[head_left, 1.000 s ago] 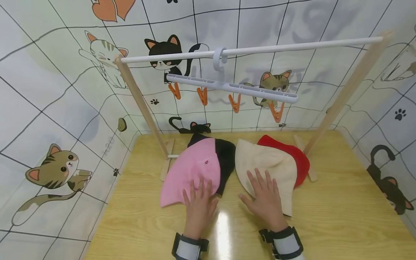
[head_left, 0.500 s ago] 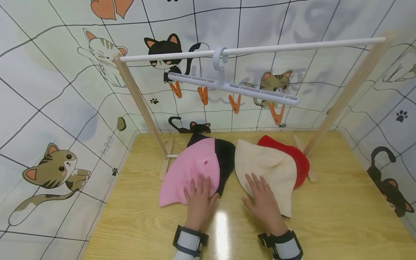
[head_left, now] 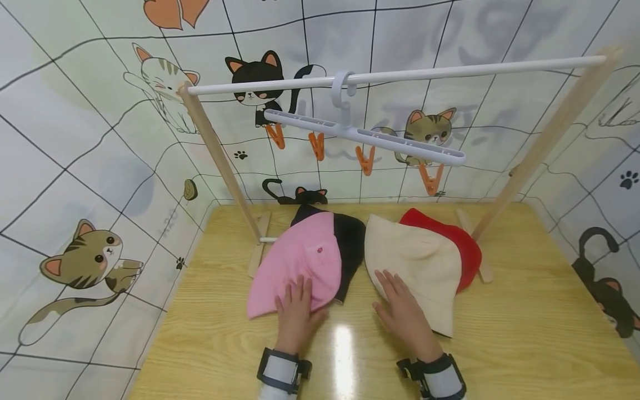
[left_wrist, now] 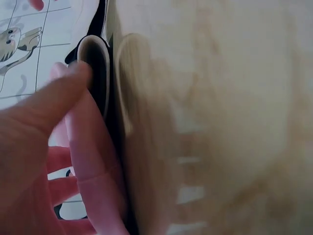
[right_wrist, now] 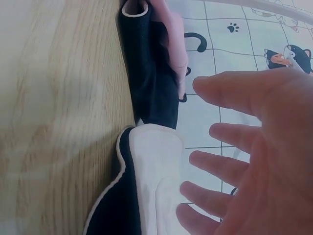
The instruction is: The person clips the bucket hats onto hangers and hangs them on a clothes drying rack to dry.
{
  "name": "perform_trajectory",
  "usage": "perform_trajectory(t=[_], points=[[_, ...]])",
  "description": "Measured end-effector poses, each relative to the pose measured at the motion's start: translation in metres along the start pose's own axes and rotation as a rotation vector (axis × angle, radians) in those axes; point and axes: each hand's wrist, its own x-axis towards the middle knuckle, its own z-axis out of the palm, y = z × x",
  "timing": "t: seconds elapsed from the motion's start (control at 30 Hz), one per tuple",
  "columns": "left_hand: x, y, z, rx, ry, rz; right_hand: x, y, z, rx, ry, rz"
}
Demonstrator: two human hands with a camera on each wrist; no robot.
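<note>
A pink bucket hat [head_left: 285, 261] with a small red mark lies partly over a black hat [head_left: 352, 244] on the table. My left hand [head_left: 295, 319] is at the pink hat's front edge, fingers spread over the brim. In the left wrist view its thumb [left_wrist: 58, 98] overlaps the brim from the near side. To the right, a cream bucket hat [head_left: 420, 255] partly covers a red hat [head_left: 470, 255]. Fairly straight fingers of my right hand [head_left: 407, 322] reach over the cream hat's left front edge. The right wrist view shows nothing gripped there.
Behind the hats stands a wooden rack with a white rod [head_left: 450, 71]. From it hangs a pale grey hanger [head_left: 350, 132] carrying several orange clips [head_left: 366, 161]. Cat-patterned walls [head_left: 100, 166] enclose the wooden table [head_left: 210, 344] at the back and sides.
My left hand has slid a little left and back toward me over the pink hat. My right hand has drawn back slightly on the cream hat, its fingers closer together. The hats lie as before.
</note>
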Motion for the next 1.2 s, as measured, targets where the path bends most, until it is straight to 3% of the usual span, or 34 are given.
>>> perform_trajectory(t=[0.3, 0.7, 0.77, 0.87, 1.0, 1.2], points=[[0.010, 0.004, -0.004, 0.074, 0.011, -0.049, 0.000, -0.004, 0.002, 0.042, -0.084, 0.085], [0.015, 0.003, -0.036, -0.057, -0.001, -0.018, 0.000, -0.003, 0.005, 0.080, -0.079, 0.059], [0.018, 0.003, -0.043, -0.073, 0.039, 0.010, 0.001, -0.002, 0.005, 0.079, -0.064, 0.046], [0.024, 0.001, -0.053, -0.117, 0.168, 0.085, 0.002, -0.002, 0.005, 0.081, -0.040, 0.009], [0.032, -0.002, -0.062, -0.263, 0.327, 0.166, 0.004, -0.001, 0.004, 0.097, -0.022, -0.051], [0.043, -0.008, -0.074, -0.483, 0.426, 0.133, 0.010, -0.003, 0.003, 0.178, -0.096, -0.034]])
